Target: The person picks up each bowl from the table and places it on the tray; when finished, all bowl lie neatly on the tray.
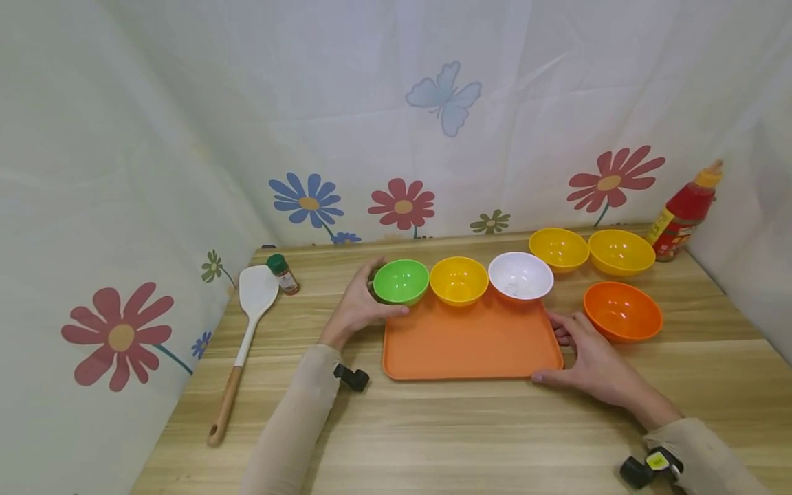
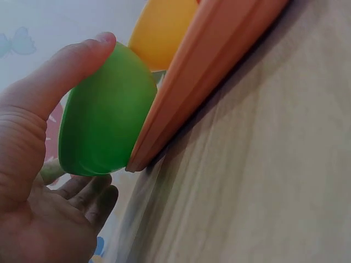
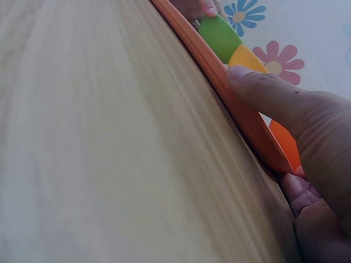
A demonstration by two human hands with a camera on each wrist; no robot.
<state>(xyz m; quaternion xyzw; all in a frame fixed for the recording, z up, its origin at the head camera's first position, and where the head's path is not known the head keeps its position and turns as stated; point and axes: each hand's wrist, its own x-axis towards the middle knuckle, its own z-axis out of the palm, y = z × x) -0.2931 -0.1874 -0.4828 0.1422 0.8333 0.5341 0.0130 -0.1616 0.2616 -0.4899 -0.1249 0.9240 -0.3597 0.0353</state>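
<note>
Along the far side of an orange tray [image 1: 473,347] stand a green bowl [image 1: 402,280], a yellow bowl [image 1: 459,280] and a white bowl [image 1: 520,276] in a row. My left hand [image 1: 359,302] holds the green bowl from its left side, with the thumb in front and the fingers behind. In the left wrist view the thumb [image 2: 82,60] lies against the green bowl's wall near the tray's corner. My right hand [image 1: 590,361] grips the tray's right end, thumb at the near corner and fingers curled at the side. The right wrist view shows that thumb [image 3: 263,90] along the tray's edge.
Two more yellow bowls [image 1: 559,249] stand at the back right, beside a red sauce bottle [image 1: 683,216]. An orange bowl [image 1: 621,311] sits just beyond my right hand. To the left lie a white spatula [image 1: 247,337] with a wooden handle and a small green-capped jar [image 1: 282,275].
</note>
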